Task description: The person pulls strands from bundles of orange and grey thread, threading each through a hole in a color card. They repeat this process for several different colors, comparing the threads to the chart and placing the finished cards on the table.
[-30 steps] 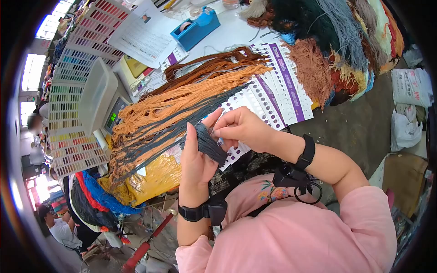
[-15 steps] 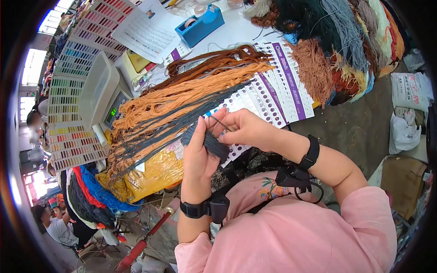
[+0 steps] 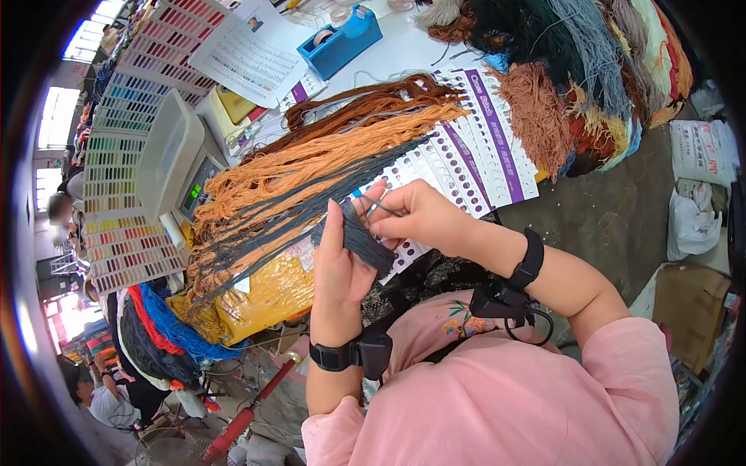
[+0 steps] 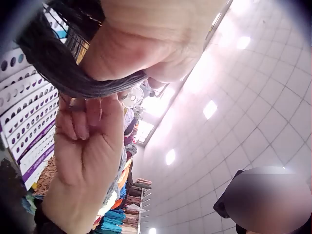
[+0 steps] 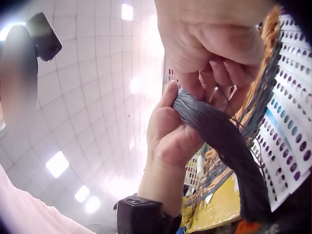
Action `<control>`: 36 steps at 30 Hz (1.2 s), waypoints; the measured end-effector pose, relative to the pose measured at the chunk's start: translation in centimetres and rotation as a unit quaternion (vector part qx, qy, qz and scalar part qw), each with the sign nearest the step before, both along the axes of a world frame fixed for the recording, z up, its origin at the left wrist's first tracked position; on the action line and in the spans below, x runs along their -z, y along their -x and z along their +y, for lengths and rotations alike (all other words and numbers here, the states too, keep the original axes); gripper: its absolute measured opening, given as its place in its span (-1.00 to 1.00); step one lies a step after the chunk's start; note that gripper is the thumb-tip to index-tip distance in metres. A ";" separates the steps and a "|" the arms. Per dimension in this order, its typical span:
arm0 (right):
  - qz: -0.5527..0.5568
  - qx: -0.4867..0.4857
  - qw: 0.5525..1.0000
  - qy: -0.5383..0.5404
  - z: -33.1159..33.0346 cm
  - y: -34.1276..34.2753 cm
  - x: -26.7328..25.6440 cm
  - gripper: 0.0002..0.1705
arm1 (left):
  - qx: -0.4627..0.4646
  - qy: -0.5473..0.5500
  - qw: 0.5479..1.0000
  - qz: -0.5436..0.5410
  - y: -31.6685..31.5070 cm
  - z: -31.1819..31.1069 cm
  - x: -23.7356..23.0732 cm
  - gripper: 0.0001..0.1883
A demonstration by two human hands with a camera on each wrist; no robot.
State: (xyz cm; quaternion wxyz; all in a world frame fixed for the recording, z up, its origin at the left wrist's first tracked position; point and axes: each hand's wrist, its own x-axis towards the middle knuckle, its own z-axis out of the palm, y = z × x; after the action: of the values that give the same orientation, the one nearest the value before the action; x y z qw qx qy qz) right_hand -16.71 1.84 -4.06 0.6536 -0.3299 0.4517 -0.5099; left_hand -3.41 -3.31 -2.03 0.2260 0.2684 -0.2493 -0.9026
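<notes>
A skein of dark grey thread (image 3: 359, 233) lies across my left hand (image 3: 340, 272), held between its thumb and fingers. In the right wrist view the skein (image 5: 219, 129) hangs down from that hand as a thick bundle. My right hand (image 3: 429, 219) is close beside it, thumb and forefinger pinching a thin grey strand that runs to the skein. The left wrist view shows the skein (image 4: 80, 87) looped below my left palm, with the right hand's (image 4: 90, 141) curled fingers right behind it. More grey strands (image 3: 311, 206) lie over orange thread (image 3: 311, 151) on the table.
White punched cards with purple bands (image 3: 497, 140) are fanned out beyond the hands. A digital scale (image 3: 175, 167), a blue tape dispenser (image 3: 342, 40) and a printed sheet (image 3: 252, 58) stand at the back. Heaped yarn (image 3: 575, 70) is at the right, a yellow wrapped package (image 3: 268, 299) at the left front.
The right hand has shifted slightly away from the skein, and the grey strand between its fingers has come into view. The left hand keeps holding the skein in nearly the same place.
</notes>
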 end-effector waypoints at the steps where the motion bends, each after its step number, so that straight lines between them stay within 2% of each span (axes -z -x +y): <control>1: -0.045 0.020 0.998 -0.026 0.0 0.0 -0.8 -0.86 | -0.014 0.004 1.000 -0.015 0.2 0.2 -0.2 -0.43; 2: -0.090 0.040 0.994 -0.053 -0.1 0.0 -1.2 -0.83 | -0.029 0.008 0.999 -0.030 0.4 0.4 -0.3 -0.42; 5: -0.072 0.030 0.996 -0.050 -0.1 -0.1 -0.7 -0.84 | -0.021 0.018 1.000 -0.011 0.6 0.5 -0.2 -0.48; 8: -0.067 0.084 0.994 0.001 0.1 -0.2 -1.1 -0.88 | -0.066 0.071 0.991 -0.091 0.8 0.6 -0.3 -0.56; 11: -0.091 0.136 0.982 0.098 0.8 1.7 -0.2 -0.92 | -0.122 -0.019 0.989 -0.085 -1.6 -0.9 0.9 -0.67; 12: -0.156 0.159 0.973 0.061 1.2 3.4 -1.8 -0.95 | -0.130 -0.105 0.985 0.048 -3.7 -2.1 1.9 -0.72; 13: -0.308 0.165 0.934 0.078 1.9 5.4 -2.6 -0.94 | -0.133 -0.190 0.956 0.178 -6.6 -3.7 3.0 -0.76; 14: -0.301 0.159 0.935 0.100 2.9 8.2 -2.7 -0.91 | -0.233 -0.215 0.941 0.120 -10.0 -4.8 3.9 -0.81; 15: -0.228 0.167 0.948 0.143 3.8 11.9 -2.2 -0.89 | -0.341 -0.233 0.906 0.091 -13.6 -5.4 4.6 -0.82; 16: -0.148 0.247 0.941 0.177 4.8 15.4 -2.9 -0.89 | -0.443 -0.274 0.852 0.050 -19.2 -6.7 6.8 -0.87; 17: 0.070 0.304 0.912 0.265 6.1 20.1 -3.8 -0.87 | -0.501 -0.216 0.837 -0.034 -22.3 -6.8 7.3 -0.87; 18: -0.063 0.299 0.924 0.227 9.2 29.0 -4.6 -0.84 | -0.546 -0.163 0.811 -0.131 -25.2 -6.9 7.9 -0.86; 19: -0.065 0.434 0.839 0.323 10.8 33.6 -5.9 -0.83 | -0.550 -0.115 0.808 -0.180 -27.1 -7.4 7.8 -0.86; 20: -0.054 0.401 0.819 0.406 12.4 34.9 -8.3 -0.82 | -0.550 -0.065 0.802 -0.225 -27.4 -7.8 7.3 -0.85; 21: -0.042 0.358 0.795 0.487 13.1 36.0 -9.9 -0.82 | -0.477 -0.076 0.870 -0.092 -27.0 -8.5 7.7 -0.83; 22: 0.084 0.426 0.800 0.415 12.0 35.7 -10.0 -0.83 | -0.367 -0.095 0.925 0.033 -25.8 -9.0 7.5 -0.80; 23: 0.242 0.409 0.806 0.353 9.4 32.0 -8.5 -0.85 | -0.245 -0.105 0.956 0.121 -24.6 -9.6 7.4 -0.76; 24: 0.417 0.380 0.775 0.284 6.8 28.4 -7.0 -0.87 | -0.280 -0.042 0.959 -0.003 -16.5 -8.0 4.9 -0.75; 25: 0.562 0.341 0.718 0.229 4.2 24.9 -5.6 -0.89 | -0.300 0.009 0.944 -0.141 -8.4 -6.4 2.5 -0.73; 26: 0.393 0.326 0.839 0.189 2.7 21.4 -3.5 -0.93 | -0.166 -0.138 0.976 0.017 -6.5 -8.4 5.3 -0.75; 27: 0.263 0.334 0.898 0.111 1.0 19.7 -0.1 -0.96 | -0.091 -0.118 0.989 -0.006 -1.8 -7.7 5.5 -0.76; 28: 0.302 0.310 0.895 0.113 0.1 18.5 2.6 -0.96 | -0.036 -0.093 0.993 -0.057 2.2 -7.1 5.6 -0.75; 29: 0.293 0.307 0.902 0.075 -0.7 17.8 5.7 -0.95 | 0.010 -0.039 0.995 -0.094 5.8 -6.1 5.4 -0.74; 31: 0.403 0.304 0.861 0.061 -1.3 16.5 9.0 -0.88 | 0.075 0.003 0.986 -0.150 10.6 -4.8 6.8 -0.73; 32: 0.444 0.313 0.839 0.036 -1.1 15.6 9.0 -0.87 | 0.102 0.052 0.974 -0.198 12.4 -4.0 6.6 -0.70; 35: 0.541 0.307 0.778 0.091 -1.1 14.2 9.9 -0.88 | 0.100 0.041 0.958 -0.267 16.0 -3.1 8.2 -0.91; 36: 0.565 0.314 0.757 0.096 -1.1 14.0 10.0 -0.90 | 0.114 0.077 0.952 -0.273 16.6 -3.4 8.9 -0.90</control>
State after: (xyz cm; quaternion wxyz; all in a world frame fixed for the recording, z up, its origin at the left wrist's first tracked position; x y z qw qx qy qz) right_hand -30.75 0.74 -14.09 0.0474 -0.4589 0.7657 -0.4481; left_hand -20.04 -6.72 -10.94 0.0653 0.4559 -0.3990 -0.7929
